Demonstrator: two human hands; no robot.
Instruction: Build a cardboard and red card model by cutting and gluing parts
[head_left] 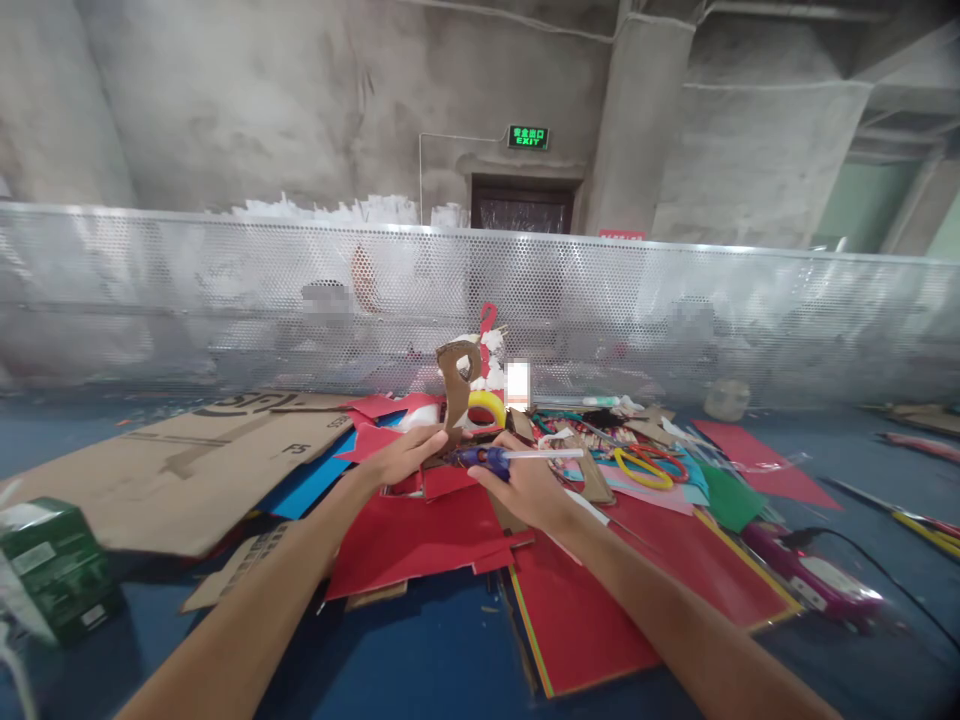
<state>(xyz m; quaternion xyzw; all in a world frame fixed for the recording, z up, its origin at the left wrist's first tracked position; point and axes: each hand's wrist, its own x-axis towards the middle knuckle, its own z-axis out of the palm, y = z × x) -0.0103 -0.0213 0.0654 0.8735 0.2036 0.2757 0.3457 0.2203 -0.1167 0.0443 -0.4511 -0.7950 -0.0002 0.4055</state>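
My left hand (409,455) is closed on the bottom of a brown cardboard cut-out (456,385) and holds it upright above the red paper sheets (435,535). My right hand (525,480) grips a blue-handled tool with a clear stick through it, apparently a glue gun (491,458). The tool's tip sits close to the base of the cut-out. Both hands are over the middle of the blue table (420,650).
A large flat cardboard sheet (172,470) lies left, a green box (52,570) at the near left. Yellow tape roll (487,407), red and yellow scissors (649,465), coloured papers and a purple corded tool (814,575) lie right. A perforated metal screen (675,310) bounds the table's far side.
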